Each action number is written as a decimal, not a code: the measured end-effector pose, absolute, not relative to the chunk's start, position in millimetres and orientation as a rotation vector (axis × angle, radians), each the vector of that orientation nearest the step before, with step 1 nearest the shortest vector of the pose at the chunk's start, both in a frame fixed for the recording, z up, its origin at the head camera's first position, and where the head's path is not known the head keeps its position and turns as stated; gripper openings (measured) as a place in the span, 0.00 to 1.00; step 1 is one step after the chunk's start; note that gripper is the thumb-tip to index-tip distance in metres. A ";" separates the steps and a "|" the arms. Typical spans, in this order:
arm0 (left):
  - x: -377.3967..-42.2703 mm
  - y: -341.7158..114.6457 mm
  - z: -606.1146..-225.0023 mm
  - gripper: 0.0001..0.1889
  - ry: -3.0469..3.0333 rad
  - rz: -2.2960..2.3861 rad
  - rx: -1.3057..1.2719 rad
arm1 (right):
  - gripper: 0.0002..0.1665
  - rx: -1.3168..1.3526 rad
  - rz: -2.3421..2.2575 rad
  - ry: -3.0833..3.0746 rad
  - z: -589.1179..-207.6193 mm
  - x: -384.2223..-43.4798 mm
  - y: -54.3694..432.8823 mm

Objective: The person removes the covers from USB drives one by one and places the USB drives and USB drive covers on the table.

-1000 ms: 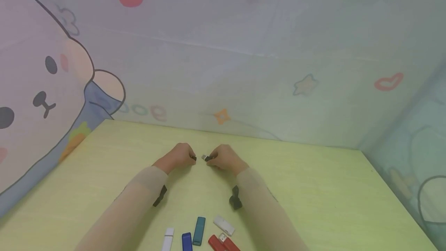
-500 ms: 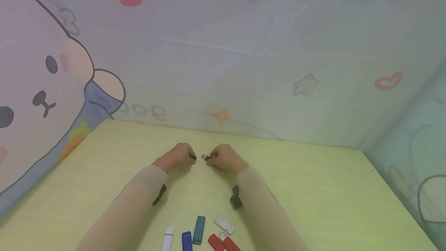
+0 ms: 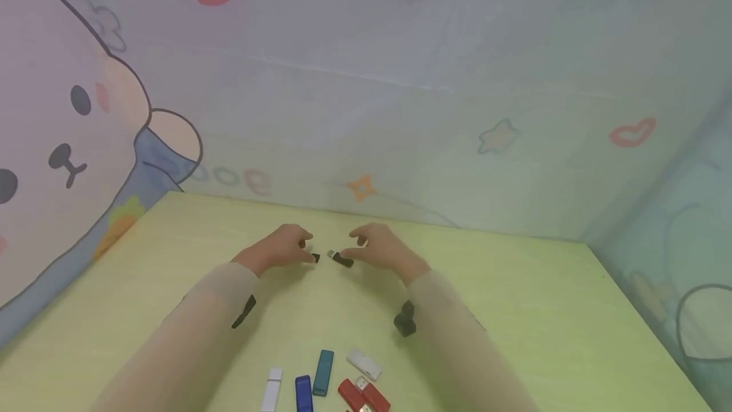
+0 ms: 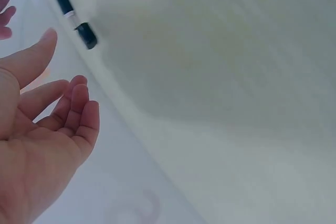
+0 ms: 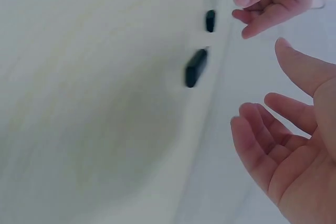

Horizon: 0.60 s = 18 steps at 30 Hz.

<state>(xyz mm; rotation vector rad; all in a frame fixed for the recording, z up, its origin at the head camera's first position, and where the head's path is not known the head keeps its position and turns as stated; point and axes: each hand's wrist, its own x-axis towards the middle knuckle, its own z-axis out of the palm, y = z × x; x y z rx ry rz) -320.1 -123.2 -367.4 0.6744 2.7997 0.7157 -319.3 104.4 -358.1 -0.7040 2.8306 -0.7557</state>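
A black USB flash drive [image 3: 344, 260] lies on the table with its metal plug pointing left. Its small black cap [image 3: 317, 258] lies a short way to the left, apart from the plug. My left hand [image 3: 277, 247] is spread beside the cap, thumb and fingers apart, holding nothing. My right hand [image 3: 384, 248] hovers just right of the drive, its thumb tip near it and the fingers loosely bent around nothing. In the right wrist view the drive [image 5: 196, 68] and cap [image 5: 210, 21] both rest on the surface, clear of both hands.
Nearer me on the yellow-green table [image 3: 503, 310] lie a white flash drive [image 3: 272, 389], a blue one [image 3: 304, 393], a teal one [image 3: 323, 372], another white one [image 3: 364, 363] and red ones [image 3: 374, 394]. A printed cloth [image 3: 320, 81] hangs behind the table.
Both hands have let go: the left of the cap, the right of the flash drive. The hands have opened and drawn apart, and both pieces now lie on the table.
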 end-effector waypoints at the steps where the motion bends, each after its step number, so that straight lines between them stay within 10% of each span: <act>1: -318.0 -124.3 -364.2 0.30 2.806 0.719 0.685 | 0.33 -0.717 -0.769 2.829 -354.3 -316.0 106.2; 18: -263.6 -121.6 -329.5 0.30 2.818 0.847 0.915 | 0.34 -0.966 -0.686 2.817 -304.0 -245.2 133.9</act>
